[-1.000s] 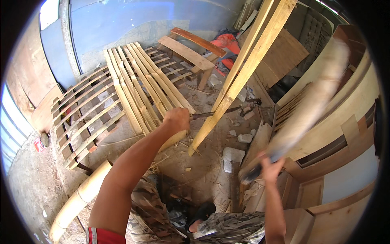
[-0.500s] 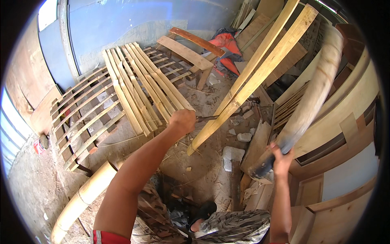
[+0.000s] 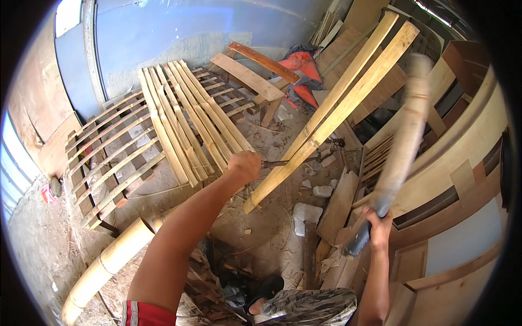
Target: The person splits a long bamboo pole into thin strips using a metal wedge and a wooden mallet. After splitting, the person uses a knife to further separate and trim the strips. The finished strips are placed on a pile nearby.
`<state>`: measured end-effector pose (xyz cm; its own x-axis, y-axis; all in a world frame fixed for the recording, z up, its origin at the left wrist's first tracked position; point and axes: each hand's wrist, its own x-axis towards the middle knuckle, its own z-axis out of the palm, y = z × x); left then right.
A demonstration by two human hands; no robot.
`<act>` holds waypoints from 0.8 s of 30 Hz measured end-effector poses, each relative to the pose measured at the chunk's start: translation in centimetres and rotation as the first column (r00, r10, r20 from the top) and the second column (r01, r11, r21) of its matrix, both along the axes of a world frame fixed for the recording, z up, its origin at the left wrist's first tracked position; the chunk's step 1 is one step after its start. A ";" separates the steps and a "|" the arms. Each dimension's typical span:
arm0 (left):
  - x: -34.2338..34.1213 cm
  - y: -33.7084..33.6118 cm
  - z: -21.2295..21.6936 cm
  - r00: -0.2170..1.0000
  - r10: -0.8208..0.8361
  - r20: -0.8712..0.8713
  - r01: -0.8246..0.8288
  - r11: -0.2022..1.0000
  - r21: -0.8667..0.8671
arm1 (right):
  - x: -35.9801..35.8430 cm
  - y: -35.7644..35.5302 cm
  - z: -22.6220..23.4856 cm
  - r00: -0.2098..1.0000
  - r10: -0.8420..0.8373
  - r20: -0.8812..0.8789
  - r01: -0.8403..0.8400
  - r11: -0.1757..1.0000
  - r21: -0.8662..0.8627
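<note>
We hold our left hand (image 3: 244,165) out in front, closed tight on a knife (image 3: 270,163) in the split bamboo (image 3: 281,175). Our right hand (image 3: 379,225) grips a thick, raised stick (image 3: 401,146) near its bottom.

Low wooden bench (image 3: 247,76) beside orange-and-grey cloth (image 3: 306,66), blue wall (image 3: 163,30) behind.

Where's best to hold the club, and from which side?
Probably near the top of the club's dark lower end, coming from its right. That end looks slimmer than the pale upper length, which rises well clear above, and the right grip wraps it there from the right, leaving the dark butt below as a stop against slipping.
</note>
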<state>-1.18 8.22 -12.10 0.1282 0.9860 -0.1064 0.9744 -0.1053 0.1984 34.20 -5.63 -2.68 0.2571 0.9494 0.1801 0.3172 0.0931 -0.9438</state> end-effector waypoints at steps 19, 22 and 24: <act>0.2 1.3 -1.8 1.000 -0.006 -0.020 0.006 1.000 -0.001 | -1.6 3.3 -2.4 0.993 -0.024 -0.119 0.055 0.963 0.262; 0.2 1.2 -1.8 1.000 -0.015 -0.001 0.015 1.000 0.012 | -2.8 1.3 -10.5 0.998 -0.059 -0.029 0.062 0.992 0.114; 0.8 1.2 -1.9 0.999 -0.030 0.041 0.032 0.999 -0.033 | -0.7 0.3 -15.8 0.952 0.218 0.215 -0.132 0.926 -0.353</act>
